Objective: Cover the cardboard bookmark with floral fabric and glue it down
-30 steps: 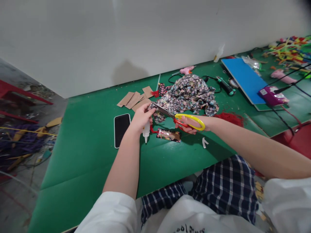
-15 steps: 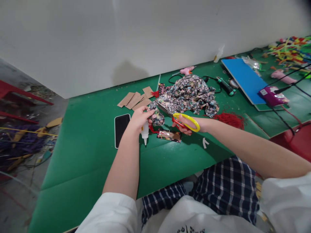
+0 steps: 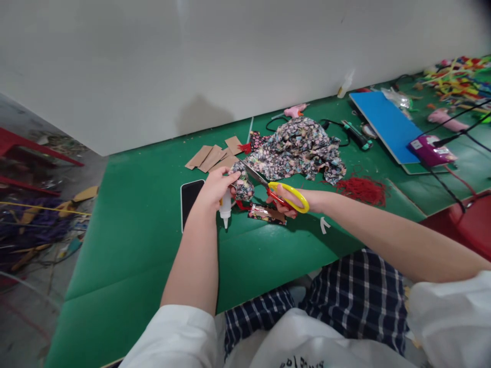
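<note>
My right hand [image 3: 293, 200] is closed in the yellow and red handles of a pair of scissors [image 3: 276, 189]. The blades point up and left into a small piece of floral fabric [image 3: 242, 186]. My left hand [image 3: 215, 187] pinches that piece and also grips a small white glue bottle [image 3: 225, 209], nozzle down. A larger heap of the same floral fabric [image 3: 299, 147] lies just behind. A fabric-covered strip [image 3: 266, 213] lies on the green table [image 3: 134, 245] under my hands.
A black phone [image 3: 188, 200] lies left of my left hand. Cardboard strips [image 3: 213, 157] sit behind it. Red thread [image 3: 362, 189], a blue board [image 3: 387, 125], a pink glue gun [image 3: 294, 110], a purple device [image 3: 431, 151] with cables and colourful pipe cleaners [image 3: 458, 76] fill the right.
Both hands have drifted slightly left and down. The cut piece of floral fabric now hangs free from my left fingers, apart from the large heap.
</note>
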Motion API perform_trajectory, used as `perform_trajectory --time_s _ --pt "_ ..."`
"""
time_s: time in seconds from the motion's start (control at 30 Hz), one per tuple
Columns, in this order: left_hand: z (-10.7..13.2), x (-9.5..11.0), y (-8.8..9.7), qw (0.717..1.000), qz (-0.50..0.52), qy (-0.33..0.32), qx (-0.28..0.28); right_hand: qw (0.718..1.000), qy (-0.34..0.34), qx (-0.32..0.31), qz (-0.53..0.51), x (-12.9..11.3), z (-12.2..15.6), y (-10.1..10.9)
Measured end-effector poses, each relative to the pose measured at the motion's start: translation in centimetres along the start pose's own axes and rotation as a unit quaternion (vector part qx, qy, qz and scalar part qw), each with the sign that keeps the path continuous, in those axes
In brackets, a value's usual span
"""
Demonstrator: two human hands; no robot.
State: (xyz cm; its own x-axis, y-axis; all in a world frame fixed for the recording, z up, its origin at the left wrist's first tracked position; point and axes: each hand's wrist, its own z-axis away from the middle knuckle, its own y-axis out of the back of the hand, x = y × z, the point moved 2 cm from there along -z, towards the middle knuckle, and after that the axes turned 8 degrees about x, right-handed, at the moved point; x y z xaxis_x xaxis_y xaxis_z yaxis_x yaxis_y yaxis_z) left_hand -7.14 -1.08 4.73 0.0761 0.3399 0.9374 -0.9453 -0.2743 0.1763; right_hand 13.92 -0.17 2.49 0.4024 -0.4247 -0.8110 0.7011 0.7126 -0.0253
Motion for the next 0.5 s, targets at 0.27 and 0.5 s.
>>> perform_trajectory --time_s 0.27,0.5 --pt "0.69 0.6 -0.33 1.0 -0.002 0.009 -0.008 1.0 0.01 0.007 -0.015 -0.57 -0.26 -0.5" --pt "0.64 0.51 -0.5 1.0 -0.01 0.001 -0.019 0.999 -0.008 0.033 -0.015 -0.75 -0.71 -0.83"
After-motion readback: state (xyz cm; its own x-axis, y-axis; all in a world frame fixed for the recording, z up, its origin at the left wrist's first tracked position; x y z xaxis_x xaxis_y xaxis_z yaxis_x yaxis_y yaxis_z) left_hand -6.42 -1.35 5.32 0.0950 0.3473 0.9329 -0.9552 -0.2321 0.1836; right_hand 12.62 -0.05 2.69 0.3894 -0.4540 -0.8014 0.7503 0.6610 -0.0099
